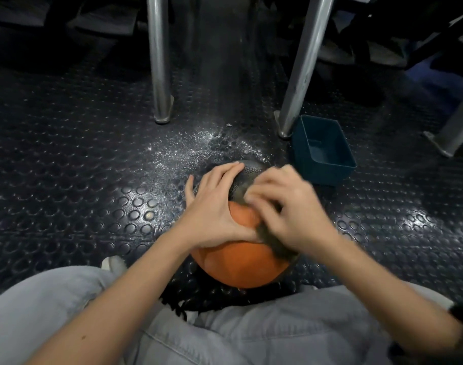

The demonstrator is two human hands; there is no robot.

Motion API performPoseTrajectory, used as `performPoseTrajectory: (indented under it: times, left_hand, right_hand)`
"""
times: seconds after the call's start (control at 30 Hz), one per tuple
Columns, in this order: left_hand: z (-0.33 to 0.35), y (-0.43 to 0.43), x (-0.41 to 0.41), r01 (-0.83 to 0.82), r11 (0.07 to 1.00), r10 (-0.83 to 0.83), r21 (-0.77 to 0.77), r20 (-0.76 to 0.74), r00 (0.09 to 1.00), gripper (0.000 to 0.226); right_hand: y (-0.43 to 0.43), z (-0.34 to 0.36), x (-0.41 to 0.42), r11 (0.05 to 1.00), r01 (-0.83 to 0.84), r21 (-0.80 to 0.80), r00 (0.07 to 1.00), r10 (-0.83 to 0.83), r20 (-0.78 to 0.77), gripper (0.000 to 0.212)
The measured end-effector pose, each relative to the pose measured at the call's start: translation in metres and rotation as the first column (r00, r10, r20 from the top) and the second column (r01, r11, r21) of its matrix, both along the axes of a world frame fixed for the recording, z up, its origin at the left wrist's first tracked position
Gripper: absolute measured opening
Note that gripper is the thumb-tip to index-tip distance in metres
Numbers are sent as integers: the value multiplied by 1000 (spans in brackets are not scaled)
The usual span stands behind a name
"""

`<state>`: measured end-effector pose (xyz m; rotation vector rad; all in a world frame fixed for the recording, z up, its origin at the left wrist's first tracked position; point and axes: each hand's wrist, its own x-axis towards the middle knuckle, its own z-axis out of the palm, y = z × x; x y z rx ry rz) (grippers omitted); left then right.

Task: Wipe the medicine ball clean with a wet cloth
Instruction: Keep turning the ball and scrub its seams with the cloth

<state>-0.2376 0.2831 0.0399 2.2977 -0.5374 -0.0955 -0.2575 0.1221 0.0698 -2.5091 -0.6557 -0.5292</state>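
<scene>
An orange and dark grey medicine ball (238, 262) sits on the studded floor between my knees. My left hand (215, 206) lies spread over its top left side, fingers straight and pressing on it. My right hand (291, 209) is blurred on the ball's right side, with its fingers curled round a dark grey cloth (275, 243) that is pressed against the ball. Most of the cloth is hidden under that hand.
A teal plastic tub (323, 151) stands on the floor just beyond the ball to the right. Two metal legs (160, 75) (301, 75) rise behind the ball. White specks cover the dark rubber floor (93, 180) ahead of the ball.
</scene>
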Motion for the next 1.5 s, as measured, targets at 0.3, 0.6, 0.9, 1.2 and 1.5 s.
performPoseTrajectory:
  times: [0.3,0.6,0.9,1.2,1.5]
  left_hand:
    - [1,-4,2,-4,1000,4,-4,-35,999,132]
    - [-2,-1,-1,-32,999,32,-20,-2,999,129]
    - [0,-1,0,-15,1000,16,-15,10,1000,127]
    - [0,2,3,0,999,-3,-49,-54,999,129]
    - [-2,6,2,-26,999,24,-36,-67,997,131]
  right_hand:
    - [-43,-10,17,947,310,81,950,-311,6,17]
    - [-15,-12,1,1000,11,4,992,-11,129,20]
    - [8,-10,5,1000,-7,-1,989,7,150,13]
    - [-45,-7,7,990,103,100,994,-107,32,24]
    - [-42,-9,12,991,128,30,991,-129,46,21]
